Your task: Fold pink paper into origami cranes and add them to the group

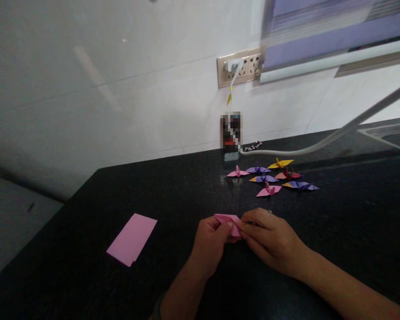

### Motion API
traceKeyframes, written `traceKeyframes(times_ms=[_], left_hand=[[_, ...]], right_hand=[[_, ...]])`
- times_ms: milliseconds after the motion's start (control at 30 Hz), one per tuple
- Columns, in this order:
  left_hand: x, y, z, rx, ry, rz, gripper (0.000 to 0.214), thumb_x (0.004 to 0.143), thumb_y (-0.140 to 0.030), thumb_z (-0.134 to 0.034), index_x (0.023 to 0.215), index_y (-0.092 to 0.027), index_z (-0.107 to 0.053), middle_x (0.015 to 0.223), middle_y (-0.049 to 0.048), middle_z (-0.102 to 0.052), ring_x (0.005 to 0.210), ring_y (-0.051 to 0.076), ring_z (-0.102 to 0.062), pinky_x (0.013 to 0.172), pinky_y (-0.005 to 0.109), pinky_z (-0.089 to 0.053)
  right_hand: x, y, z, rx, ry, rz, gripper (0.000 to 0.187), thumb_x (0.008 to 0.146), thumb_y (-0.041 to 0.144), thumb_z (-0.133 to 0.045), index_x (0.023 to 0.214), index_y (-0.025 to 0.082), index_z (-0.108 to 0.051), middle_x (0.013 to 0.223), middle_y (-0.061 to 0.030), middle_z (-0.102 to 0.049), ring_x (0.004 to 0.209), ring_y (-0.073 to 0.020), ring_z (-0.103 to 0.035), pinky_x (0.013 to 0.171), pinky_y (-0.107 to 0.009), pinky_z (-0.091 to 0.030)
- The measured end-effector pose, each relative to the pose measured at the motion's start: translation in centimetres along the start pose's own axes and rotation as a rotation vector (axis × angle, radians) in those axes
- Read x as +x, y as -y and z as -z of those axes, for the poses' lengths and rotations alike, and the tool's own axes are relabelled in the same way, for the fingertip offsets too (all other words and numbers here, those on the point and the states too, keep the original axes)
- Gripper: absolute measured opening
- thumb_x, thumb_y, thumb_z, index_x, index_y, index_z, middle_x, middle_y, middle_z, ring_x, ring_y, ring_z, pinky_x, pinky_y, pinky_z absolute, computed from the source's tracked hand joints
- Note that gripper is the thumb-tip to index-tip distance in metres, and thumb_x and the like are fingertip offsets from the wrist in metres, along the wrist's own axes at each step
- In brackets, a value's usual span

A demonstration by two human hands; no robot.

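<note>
A partly folded pink origami paper [228,218] is held between my two hands, just above the dark countertop. My left hand [208,244] pinches it from the left, with the thumb lying across its face. From the right, my right hand [273,240] presses its fingertips on the paper's right edge; a ring shows on one finger. The underside of the paper and some fingertips are hidden. Off to the left lies a stack of pink paper sheets [132,240], apart from both hands.
Several folded paper cranes, among them a pink crane [269,190] and a yellow crane [280,163], sit beyond my hands on the black countertop [173,191]. A white cable [306,150] runs from the wall socket [239,67] toward the right. A beaded string [253,146] lies by the wall.
</note>
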State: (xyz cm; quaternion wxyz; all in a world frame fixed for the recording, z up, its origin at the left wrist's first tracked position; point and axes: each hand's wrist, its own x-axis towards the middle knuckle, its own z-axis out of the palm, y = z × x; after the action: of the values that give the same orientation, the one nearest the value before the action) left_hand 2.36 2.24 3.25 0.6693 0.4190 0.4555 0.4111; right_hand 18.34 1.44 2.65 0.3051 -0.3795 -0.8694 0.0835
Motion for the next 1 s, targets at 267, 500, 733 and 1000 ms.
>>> traceKeyframes(times_ms=[267,500,733,1000], left_hand=[[-0.1,0.0,0.0,0.045,0.013,-0.026,0.019,0.073,-0.017,-0.049,0.077,-0.008,-0.065,0.064,0.0054,-0.063,0.060,0.013,-0.057,0.062,0.026,-0.046],[-0.1,0.1,0.1,0.072,0.028,-0.036,0.020,0.074,-0.019,-0.048,0.078,-0.008,-0.064,0.065,0.0056,-0.062,0.061,0.014,-0.057,0.064,0.028,-0.045],[-0.1,0.0,-0.1,0.096,-0.019,-0.053,0.021,0.071,-0.028,-0.055,0.074,-0.010,-0.063,0.064,0.0043,-0.062,0.062,0.014,-0.055,0.061,0.025,-0.043],[-0.1,-0.2,-0.2,0.173,-0.058,-0.117,0.020,0.071,-0.030,-0.055,0.067,-0.011,-0.061,0.064,0.0036,-0.061,0.060,0.013,-0.053,0.059,0.024,-0.041]], right_hand=[[-0.1,0.0,0.0,0.033,0.029,-0.018,0.029,0.079,0.014,-0.042,0.105,0.017,-0.054,0.090,-0.0092,-0.053,0.076,-0.0159,-0.050,0.065,-0.029,-0.043],[0.1,0.1,0.1,0.012,0.072,-0.030,0.026,0.080,0.015,-0.040,0.102,0.018,-0.056,0.089,-0.0085,-0.053,0.076,-0.0157,-0.052,0.066,-0.028,-0.044],[0.4,0.7,0.3,0.005,0.079,-0.007,0.022,0.082,0.015,-0.038,0.091,0.015,-0.058,0.083,-0.0084,-0.054,0.072,-0.0145,-0.053,0.063,-0.026,-0.046],[0.5,1.2,0.3,-0.016,0.034,0.024,0.021,0.083,0.016,-0.037,0.084,0.015,-0.059,0.078,-0.0078,-0.055,0.070,-0.0141,-0.054,0.061,-0.024,-0.047]])
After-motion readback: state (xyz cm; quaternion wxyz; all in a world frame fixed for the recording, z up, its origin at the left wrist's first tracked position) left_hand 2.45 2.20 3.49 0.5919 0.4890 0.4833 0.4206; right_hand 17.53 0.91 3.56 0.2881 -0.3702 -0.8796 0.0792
